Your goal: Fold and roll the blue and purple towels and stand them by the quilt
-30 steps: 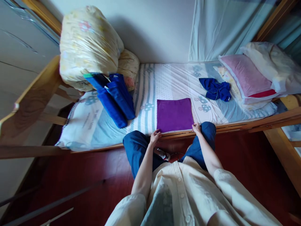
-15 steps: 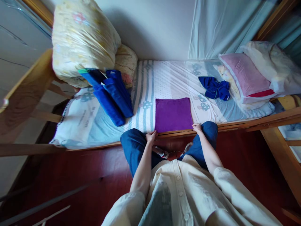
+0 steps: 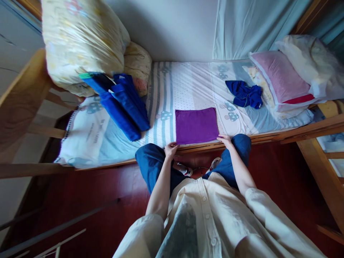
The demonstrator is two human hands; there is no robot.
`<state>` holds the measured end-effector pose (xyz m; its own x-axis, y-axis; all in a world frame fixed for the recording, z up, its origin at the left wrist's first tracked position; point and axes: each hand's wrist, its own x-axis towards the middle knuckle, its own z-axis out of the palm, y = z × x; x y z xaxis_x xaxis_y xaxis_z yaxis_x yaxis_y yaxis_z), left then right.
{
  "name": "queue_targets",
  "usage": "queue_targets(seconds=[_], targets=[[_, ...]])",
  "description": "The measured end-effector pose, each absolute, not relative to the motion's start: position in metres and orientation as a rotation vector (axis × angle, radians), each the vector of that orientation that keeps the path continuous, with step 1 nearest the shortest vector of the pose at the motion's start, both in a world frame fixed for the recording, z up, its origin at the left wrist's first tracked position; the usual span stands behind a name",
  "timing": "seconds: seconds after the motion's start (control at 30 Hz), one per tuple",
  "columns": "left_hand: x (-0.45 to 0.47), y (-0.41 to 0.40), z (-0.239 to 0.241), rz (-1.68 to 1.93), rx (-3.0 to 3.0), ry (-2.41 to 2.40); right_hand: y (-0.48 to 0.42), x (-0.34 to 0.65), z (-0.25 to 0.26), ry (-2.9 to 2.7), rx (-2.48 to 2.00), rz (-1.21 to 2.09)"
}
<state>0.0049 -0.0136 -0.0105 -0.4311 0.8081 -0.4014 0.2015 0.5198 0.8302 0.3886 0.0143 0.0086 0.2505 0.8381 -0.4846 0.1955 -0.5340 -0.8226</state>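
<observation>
A purple cloth [image 3: 196, 124], folded into a flat square, lies on the bed sheet [image 3: 188, 89] at the near edge of the mattress. My left hand [image 3: 171, 149] is at the cloth's near left corner with its fingers curled on it. At the near right corner, my right hand [image 3: 225, 140] pinches the cloth. Both forearms are bare below cream shirt sleeves. My knees in blue trousers press against the wooden bed rail [image 3: 268, 138].
Folded blue cloths [image 3: 123, 104] lean on a large yellow bundled quilt [image 3: 80, 43] at the left. A crumpled dark blue garment [image 3: 244, 94] lies at the right, beside a pink pillow [image 3: 282, 80]. A wooden bed frame end [image 3: 24, 96] stands at the left above the dark red floor [image 3: 88, 190].
My left hand slid left from the cloth's near edge to its left corner. The view has drifted a little, so everything sits slightly higher. The cloth itself lies as before.
</observation>
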Motion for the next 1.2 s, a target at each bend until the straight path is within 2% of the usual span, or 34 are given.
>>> queue_targets(seconds=[0.2,0.47,0.73,1.03,1.2], targets=[[0.000,0.001,-0.013,0.844,1.114,2.016,0.017,0.391,0.001,-1.188,-1.911,1.174],[0.001,0.014,-0.025,1.059,1.057,1.918,0.033,0.389,-0.007,-1.313,-1.845,0.786],[-0.002,0.023,-0.039,0.997,1.051,1.898,0.044,0.378,-0.022,-1.132,-1.696,1.043],[-0.005,0.026,-0.033,0.924,1.076,1.958,0.041,0.381,-0.018,-1.276,-2.039,0.900],[-0.001,0.020,-0.033,0.953,0.926,1.951,0.038,0.378,-0.007,-1.342,-2.073,0.903]])
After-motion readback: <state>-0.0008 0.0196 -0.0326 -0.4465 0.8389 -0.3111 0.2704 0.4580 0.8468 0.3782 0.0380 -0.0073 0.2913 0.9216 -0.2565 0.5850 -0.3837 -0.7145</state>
